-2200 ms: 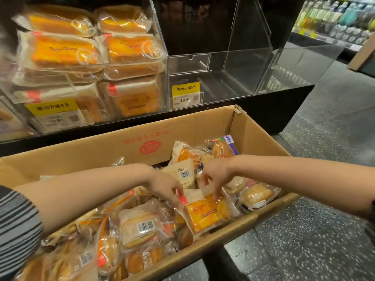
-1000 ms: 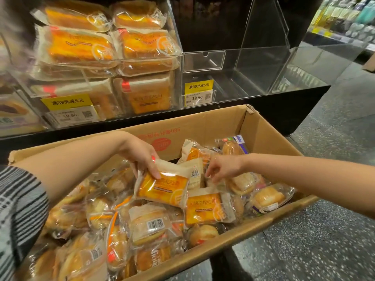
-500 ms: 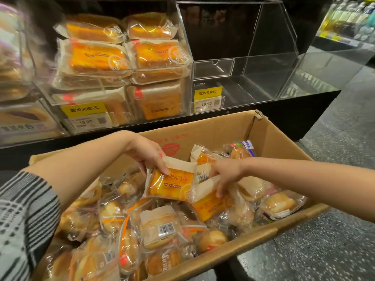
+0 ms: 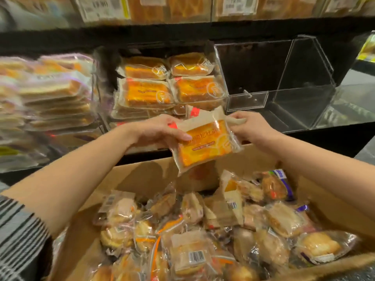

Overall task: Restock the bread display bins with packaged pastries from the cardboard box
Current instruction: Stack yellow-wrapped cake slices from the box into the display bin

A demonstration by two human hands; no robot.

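Both hands are up above the cardboard box [image 4: 142,175], sharing one orange pastry packet [image 4: 205,142]. The left hand [image 4: 160,132] grasps the packet's left edge, thumb laid across the front of the wrapper, fingers curled behind. The right hand [image 4: 249,128] pinches the wrapper's top right corner between thumb and fingertips. The packet hangs tilted, its lower end dipping toward the box's far wall, clear of the heap below.

Just behind it stands the stocked display bin [image 4: 172,86], clear plastic, with matching orange packets stacked in two columns. Right beside that, to the right, an empty clear bin [image 4: 284,82] with a slanted front. At the left edge of the shelf, another bin of flat pale packets [image 4: 46,94] shows only as blur.

Down in the box, mixed wrapped pastries [image 4: 203,230] fill it from wall to wall, some with barcodes up, a purple-trimmed packet [image 4: 278,183] near the far right corner. A striped sleeve [image 4: 18,236] shows on the left arm.
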